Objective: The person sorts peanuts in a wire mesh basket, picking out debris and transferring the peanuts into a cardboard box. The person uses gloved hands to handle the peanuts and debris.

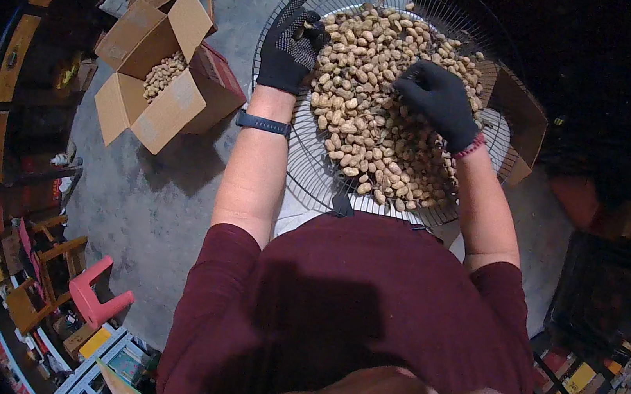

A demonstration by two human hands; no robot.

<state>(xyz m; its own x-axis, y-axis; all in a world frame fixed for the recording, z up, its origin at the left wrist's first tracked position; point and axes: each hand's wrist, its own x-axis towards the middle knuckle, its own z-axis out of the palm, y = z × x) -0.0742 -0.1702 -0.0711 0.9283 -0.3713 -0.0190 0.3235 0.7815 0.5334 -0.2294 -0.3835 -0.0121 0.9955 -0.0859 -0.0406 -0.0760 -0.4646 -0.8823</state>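
Note:
A heap of unshelled peanuts [353, 83] lies on a round black wire fan guard [316, 191] in front of me. Black gloves cover both hands. At the heap's left edge is my left hand [291, 46], its dotted palm side partly showing. One finger points away while others curl around a small pale spot, too unclear to name. My right hand [438, 101] rests over the right part of the heap, back upward and fingers bent down among the peanuts. Its fingertips are hidden, so what it holds does not show.
Left on the concrete floor [170, 226], an open cardboard box [165, 119] holds more peanuts. Another cardboard box [529, 120] stands partly behind the fan guard at right. A pink plastic stool [94, 294] sits lower left, near wooden drawers [16, 60] and shelves with clutter.

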